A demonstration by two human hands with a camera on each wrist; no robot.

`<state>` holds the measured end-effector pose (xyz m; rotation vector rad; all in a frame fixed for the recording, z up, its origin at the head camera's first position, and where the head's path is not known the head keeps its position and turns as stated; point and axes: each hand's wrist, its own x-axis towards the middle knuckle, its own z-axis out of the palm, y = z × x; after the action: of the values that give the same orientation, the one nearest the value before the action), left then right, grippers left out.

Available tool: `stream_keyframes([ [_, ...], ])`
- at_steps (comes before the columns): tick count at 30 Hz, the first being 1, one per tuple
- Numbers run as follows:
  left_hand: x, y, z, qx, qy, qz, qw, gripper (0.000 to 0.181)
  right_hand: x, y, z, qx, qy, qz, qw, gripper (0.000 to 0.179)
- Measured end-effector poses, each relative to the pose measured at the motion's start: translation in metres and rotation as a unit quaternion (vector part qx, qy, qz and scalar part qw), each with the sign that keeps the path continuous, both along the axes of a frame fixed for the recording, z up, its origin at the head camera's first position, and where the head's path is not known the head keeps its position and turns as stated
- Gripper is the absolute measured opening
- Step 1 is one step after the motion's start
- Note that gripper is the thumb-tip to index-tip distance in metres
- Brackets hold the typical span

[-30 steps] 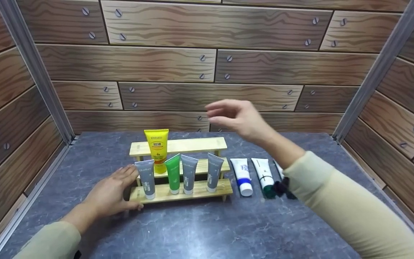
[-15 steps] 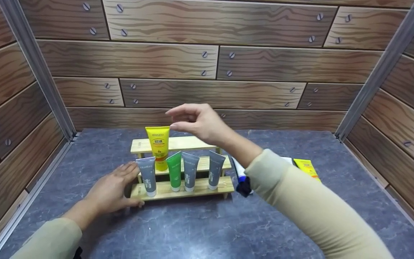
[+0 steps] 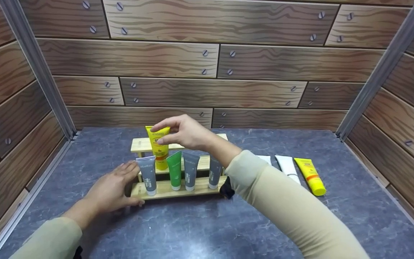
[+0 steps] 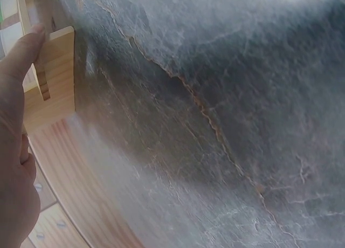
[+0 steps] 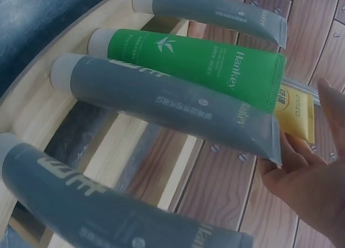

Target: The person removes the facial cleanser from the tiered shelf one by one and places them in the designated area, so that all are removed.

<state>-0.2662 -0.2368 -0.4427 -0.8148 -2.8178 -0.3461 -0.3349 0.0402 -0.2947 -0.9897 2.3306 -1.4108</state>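
Note:
My left hand (image 3: 111,189) holds the left end of a three-tier wooden display rack (image 3: 207,194), thumb at the front of the lowest shelf. In the left wrist view, the thumb (image 4: 24,51) lies against the rack's end board (image 4: 58,75). Around the upper part of a yellow squeeze tube (image 3: 161,153) my right hand (image 3: 192,133) spreads its thumb and index finger, a gap showing between them. This tube stands upright on the middle shelf. The bottom shelf bears a green tube (image 3: 174,171) and grey tubes, among them a left-end grey tube (image 3: 147,176).
Right of the rack, a yellow tube (image 3: 311,176) and a white tube (image 3: 286,165) lie on the dark marbled table (image 3: 192,230). Another white tube (image 3: 265,158) is mostly hidden by the right sleeve (image 3: 286,201). Wood-patterned walls (image 3: 264,64) enclose the table.
My right hand has moved left and down from above the rack's right side to the upright yellow tube. The left hand keeps its place on the rack.

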Motion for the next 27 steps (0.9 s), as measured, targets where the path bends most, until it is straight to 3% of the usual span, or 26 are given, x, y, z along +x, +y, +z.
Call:
stream_keyframes([
  [6, -0.001, 0.001, 0.003, -0.005, -0.012, 0.001, 0.9999, 0.107, -0.005, 0.0, -0.002, 0.047, -0.033, 0.016, 0.9982, 0.036],
  [13, -0.002, 0.001, 0.003, -0.009, -0.016, 0.002, 0.9998, 0.106, -0.008, 0.0, -0.006, 0.064, -0.038, 0.013, 0.9972, 0.038],
  [22, -0.002, 0.0, 0.001, -0.006, -0.004, 0.002, 1.0, 0.104, -0.01, -0.008, -0.013, 0.058, 0.04, -0.016, 0.9974, 0.032],
  [27, -0.002, 0.001, 0.0, -0.005, -0.008, 0.005, 0.9999, 0.105, -0.009, -0.01, -0.015, 0.041, 0.063, -0.04, 0.9964, 0.032],
])
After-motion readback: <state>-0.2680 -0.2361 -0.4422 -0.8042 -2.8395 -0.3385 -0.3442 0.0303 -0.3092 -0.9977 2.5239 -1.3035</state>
